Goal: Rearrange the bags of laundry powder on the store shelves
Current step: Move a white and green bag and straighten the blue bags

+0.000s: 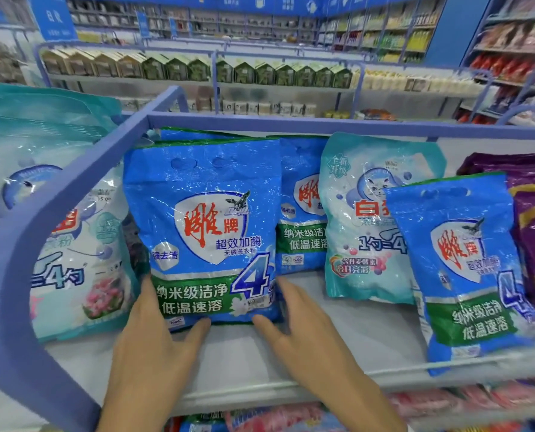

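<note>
Mid-step: straightening blue bag, centre frame, standing on shelf, with left hand and right hand flat-fingered against its lower corners, clasping nothing. Next, likely needs an even push back into line.

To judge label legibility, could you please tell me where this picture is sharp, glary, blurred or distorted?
Head view: the front blue bag is sharp, with glare flecks on its crinkled film; the back-wall shelves are blurred; the wide lens bows the blue shelf rail at left.
</note>
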A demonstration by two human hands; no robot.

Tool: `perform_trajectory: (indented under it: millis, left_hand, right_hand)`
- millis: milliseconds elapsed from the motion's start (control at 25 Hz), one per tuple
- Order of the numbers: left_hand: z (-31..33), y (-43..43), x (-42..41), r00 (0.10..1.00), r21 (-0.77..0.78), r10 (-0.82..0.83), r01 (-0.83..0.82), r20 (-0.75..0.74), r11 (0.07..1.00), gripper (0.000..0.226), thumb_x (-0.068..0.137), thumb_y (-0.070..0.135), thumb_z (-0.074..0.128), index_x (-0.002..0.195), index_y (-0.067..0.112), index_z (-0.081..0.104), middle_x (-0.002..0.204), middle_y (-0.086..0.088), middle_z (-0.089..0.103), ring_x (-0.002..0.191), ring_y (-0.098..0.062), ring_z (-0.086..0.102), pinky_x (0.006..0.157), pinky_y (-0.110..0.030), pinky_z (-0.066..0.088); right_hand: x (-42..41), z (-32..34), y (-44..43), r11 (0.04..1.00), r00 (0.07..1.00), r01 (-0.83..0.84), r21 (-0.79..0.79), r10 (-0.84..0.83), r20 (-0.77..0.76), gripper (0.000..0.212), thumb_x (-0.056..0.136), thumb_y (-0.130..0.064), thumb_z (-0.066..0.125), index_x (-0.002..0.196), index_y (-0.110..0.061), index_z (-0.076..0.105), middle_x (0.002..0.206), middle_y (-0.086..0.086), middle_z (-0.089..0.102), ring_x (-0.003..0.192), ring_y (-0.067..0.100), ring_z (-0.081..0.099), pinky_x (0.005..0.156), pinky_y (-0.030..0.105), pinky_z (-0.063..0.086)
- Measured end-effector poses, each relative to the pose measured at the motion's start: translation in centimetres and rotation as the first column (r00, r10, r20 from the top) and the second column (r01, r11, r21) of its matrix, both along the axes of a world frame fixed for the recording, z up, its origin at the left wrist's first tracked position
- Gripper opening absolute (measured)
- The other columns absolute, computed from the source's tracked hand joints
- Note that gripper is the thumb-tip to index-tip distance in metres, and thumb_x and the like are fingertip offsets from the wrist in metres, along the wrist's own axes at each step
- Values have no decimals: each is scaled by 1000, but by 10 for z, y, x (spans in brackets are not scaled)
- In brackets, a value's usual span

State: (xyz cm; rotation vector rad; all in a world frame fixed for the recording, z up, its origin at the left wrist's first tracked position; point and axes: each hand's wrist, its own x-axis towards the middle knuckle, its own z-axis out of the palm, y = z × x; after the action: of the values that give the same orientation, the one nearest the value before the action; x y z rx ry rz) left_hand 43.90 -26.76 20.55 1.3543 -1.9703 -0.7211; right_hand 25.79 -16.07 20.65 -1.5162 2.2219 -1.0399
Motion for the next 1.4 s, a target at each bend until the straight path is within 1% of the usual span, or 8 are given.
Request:
perform_trajectory:
  millis: [200,400,720,840,1000,1160,1280,1400]
  left_hand:
    - [21,59,-13,998,-79,54,-53,11,995,97,67,57,79,151,33,36,147,0,52,129,-31,53,106,-55,44]
    - [49,140,-96,989,-17,-111,110,-97,994,77,68,61,79,136,34,59,138,5,60,126,-22,57,107,-43,42]
    - [36,202,-248,973,135,-222,229,-69,964,58,75,70,68,118,32,57,114,10,58,102,-13,61,88,-30,48]
    - [38,211,-265,981,258,-178,191,-74,947,69,70,71,73,114,28,41,112,8,59,104,-22,60,81,-33,44]
    - [35,218,-282,975,317,-195,219,-105,923,72,74,60,77,110,25,25,108,3,59,106,-31,63,75,-34,43]
    - [36,214,-272,952,296,-210,270,-221,916,67,72,55,82,113,25,38,116,9,65,109,-22,64,90,-39,51]
    - [39,202,-246,921,219,-233,308,-312,926,62,69,55,83,117,33,49,115,18,68,109,-9,64,95,-38,52]
    - [55,176,-201,863,240,-234,368,-448,898,64,66,46,91,117,35,56,108,21,73,99,1,69,92,-30,56]
  right_hand:
    - [-25,14,50,995,992,-36,89,46,-114,68,96,-63,49,155,-38,27,157,-22,33,143,0,30,119,29,29]
    - [-102,51,147,988,982,134,-78,-143,-124,60,88,-65,55,142,-40,52,142,-25,52,130,-9,43,110,8,26]
    - [-248,46,214,909,924,381,169,-376,-60,79,95,-55,56,158,-19,24,160,2,37,142,22,41,108,37,36]
    - [-271,31,204,933,946,247,262,-291,144,77,89,-66,57,154,-31,31,150,-8,51,133,20,54,109,39,43]
    - [-283,17,201,981,881,165,107,-195,431,63,65,-78,71,114,-38,64,112,-16,74,108,12,69,104,48,50]
    - [-266,25,205,982,845,186,-26,-147,514,36,78,-46,75,110,-31,68,105,-12,77,99,15,73,98,49,53]
    - [-240,35,200,969,830,185,-162,-66,554,27,84,-33,71,110,-27,68,100,-11,78,87,4,73,80,28,59]
    - [-201,49,177,975,784,103,-197,42,620,49,66,-52,79,106,-25,72,100,-6,79,93,17,75,78,33,59]
